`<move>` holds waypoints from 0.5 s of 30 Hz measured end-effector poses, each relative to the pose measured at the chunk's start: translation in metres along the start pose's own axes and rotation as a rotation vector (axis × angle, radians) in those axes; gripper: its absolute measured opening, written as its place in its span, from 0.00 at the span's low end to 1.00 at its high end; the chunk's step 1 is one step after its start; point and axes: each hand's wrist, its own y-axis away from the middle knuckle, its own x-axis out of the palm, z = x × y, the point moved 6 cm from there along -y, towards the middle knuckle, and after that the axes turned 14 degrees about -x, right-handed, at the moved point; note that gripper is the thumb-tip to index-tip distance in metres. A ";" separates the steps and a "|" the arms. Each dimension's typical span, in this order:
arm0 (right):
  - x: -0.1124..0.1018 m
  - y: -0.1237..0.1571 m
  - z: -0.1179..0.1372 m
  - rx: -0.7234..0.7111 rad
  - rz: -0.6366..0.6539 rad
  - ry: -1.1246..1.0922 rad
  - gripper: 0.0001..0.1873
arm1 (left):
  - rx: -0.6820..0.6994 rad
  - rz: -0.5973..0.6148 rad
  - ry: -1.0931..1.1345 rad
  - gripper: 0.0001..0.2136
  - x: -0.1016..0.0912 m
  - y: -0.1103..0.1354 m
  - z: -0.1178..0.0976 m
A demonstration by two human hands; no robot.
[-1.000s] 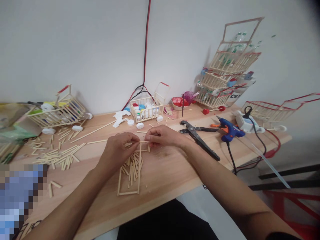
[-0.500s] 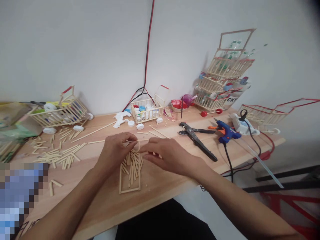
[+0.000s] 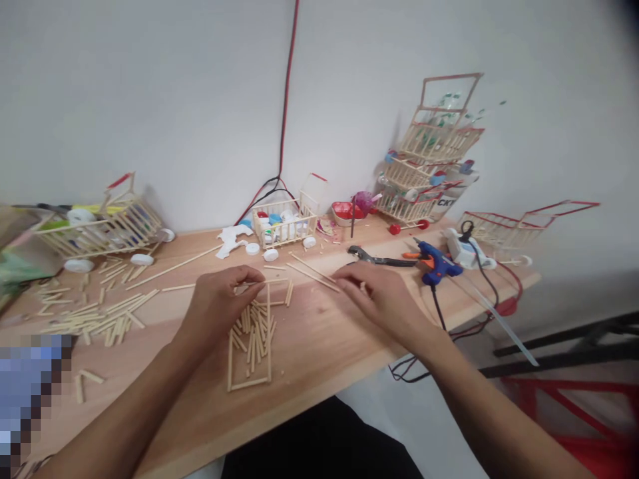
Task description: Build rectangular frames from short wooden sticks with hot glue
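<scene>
My left hand (image 3: 224,293) is closed, thumb and fingers pinched at the far end of a narrow wooden stick frame (image 3: 270,339). What exactly lies between the fingertips is partly hidden. Many short wooden sticks (image 3: 255,332) lie loose inside and across this frame. Just beyond, a smaller stick piece (image 3: 289,293) rests on the table. My right hand (image 3: 382,299) hovers over the table to the right, fingers loosely bent and apart, with nothing visible in it. Its fingertips are close to the ends of two long thin sticks (image 3: 312,271). Behind it, black-handled cutters (image 3: 394,261) are partly covered.
A blue glue gun (image 3: 435,261) with a cord lies at right beside a white power strip (image 3: 463,249). Miniature stick carts (image 3: 284,229) stand along the wall, some stacked (image 3: 419,173). Loose sticks (image 3: 100,316) cover the table's left side.
My right hand has moved away from the stick frame to the right, toward the cutters. My left hand stays at the frame's far end. The view has shifted slightly right.
</scene>
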 end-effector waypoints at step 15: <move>-0.061 0.080 -0.088 0.400 -0.162 0.370 0.12 | 0.037 -0.049 -0.042 0.08 0.001 0.001 0.000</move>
